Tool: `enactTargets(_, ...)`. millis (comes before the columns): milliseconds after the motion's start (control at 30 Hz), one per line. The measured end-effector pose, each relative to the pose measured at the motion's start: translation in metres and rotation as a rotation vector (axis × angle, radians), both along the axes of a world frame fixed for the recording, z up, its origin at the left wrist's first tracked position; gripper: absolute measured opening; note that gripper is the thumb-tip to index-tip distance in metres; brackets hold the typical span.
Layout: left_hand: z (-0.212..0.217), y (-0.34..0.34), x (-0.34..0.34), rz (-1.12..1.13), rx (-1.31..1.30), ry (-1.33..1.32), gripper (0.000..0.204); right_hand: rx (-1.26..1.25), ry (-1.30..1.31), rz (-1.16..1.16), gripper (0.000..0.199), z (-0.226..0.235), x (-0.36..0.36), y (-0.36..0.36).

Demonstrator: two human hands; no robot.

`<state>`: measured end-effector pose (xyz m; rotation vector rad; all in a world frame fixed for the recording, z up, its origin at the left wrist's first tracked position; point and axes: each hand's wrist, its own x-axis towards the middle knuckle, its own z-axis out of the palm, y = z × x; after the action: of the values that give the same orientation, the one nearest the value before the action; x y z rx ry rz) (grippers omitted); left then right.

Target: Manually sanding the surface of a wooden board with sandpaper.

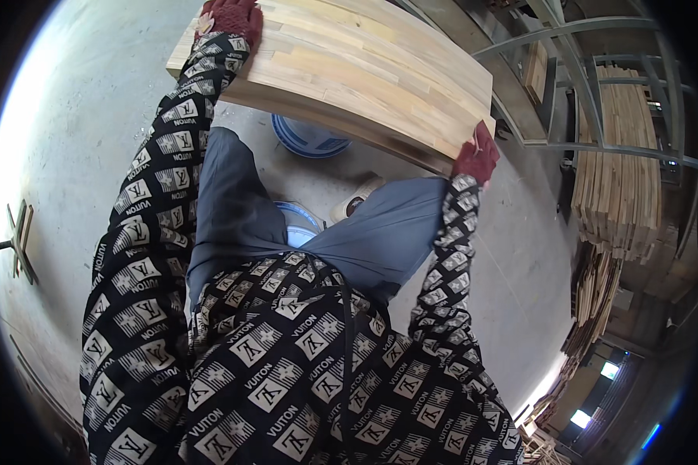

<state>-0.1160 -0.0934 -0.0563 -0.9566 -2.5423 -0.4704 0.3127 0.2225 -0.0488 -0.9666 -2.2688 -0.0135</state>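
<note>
A broad, pale wooden panel point(357, 66), made of glued strips, lies flat in front of my knees. My left hand point(233, 22), in a dark red glove, is closed on its left end; the fingertips are partly cut off by the picture's top edge. At the panel's near right corner, my right hand point(475, 157), gloved the same way, grips the edge. The fingers beneath the wood are hidden. Under the panel's near side is a blue round bucket-like object point(312, 138), partly covered.
A metal frame rack point(597, 143) stands at the right, with stacked wooden strips point(616, 186) beside it. More strips point(593, 298) are piled nearer on that side. A crossed stand point(22, 242) is on the grey floor point(70, 155) at the left. A blue-and-white round object point(298, 221) shows between my legs.
</note>
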Motion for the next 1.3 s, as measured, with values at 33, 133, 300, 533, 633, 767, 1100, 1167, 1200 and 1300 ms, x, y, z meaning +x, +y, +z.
enactTargets(33, 0.0, 0.0, 0.0, 0.007, -0.007, 0.008, 0.042, -0.046, 0.089, 0.054, 0.043, 0.001, -0.008, -0.009)
enactTargets(133, -0.002, 0.0, -0.002, 0.011, -0.016, -0.011, 0.042, -0.352, 0.475, 0.314, 0.05, -0.017, -0.078, -0.074)
enactTargets(300, -0.012, 0.001, -0.011, 0.007, 0.011, 0.04, 0.043, 0.112, -0.137, 0.492, 0.071, -0.035, -0.142, -0.184)
enactTargets(533, -0.01, -0.001, -0.009, -0.034, 0.031, 0.0, 0.044, -0.084, -0.028, 0.261, 0.067, -0.019, -0.055, -0.088)
enactTargets(633, -0.006, -0.002, -0.004, -0.023, 0.02, 0.008, 0.044, -0.021, 0.118, 0.301, 0.042, 0.006, 0.007, -0.022)
enactTargets(767, 0.0, 0.0, 0.0, 0.013, -0.009, 0.031, 0.043, -0.039, 0.045, 0.068, 0.051, 0.005, 0.012, -0.015)
enactTargets(1100, -0.01, 0.0, -0.012, -0.016, 0.031, 0.0, 0.043, -0.1, -0.226, 0.558, 0.058, -0.014, -0.128, -0.16)
enactTargets(1167, -0.009, 0.0, -0.01, -0.037, 0.051, -0.012, 0.043, 0.006, -0.095, 0.547, 0.052, -0.003, -0.111, -0.137)
enactTargets(1200, -0.007, 0.0, -0.008, -0.047, 0.053, 0.011, 0.043, -0.025, 0.002, 0.557, 0.043, 0.003, -0.098, -0.118)
enactTargets(1300, 0.001, -0.001, 0.002, -0.024, 0.037, 0.013, 0.043, -0.087, 0.244, 0.503, 0.042, 0.015, -0.057, -0.06)
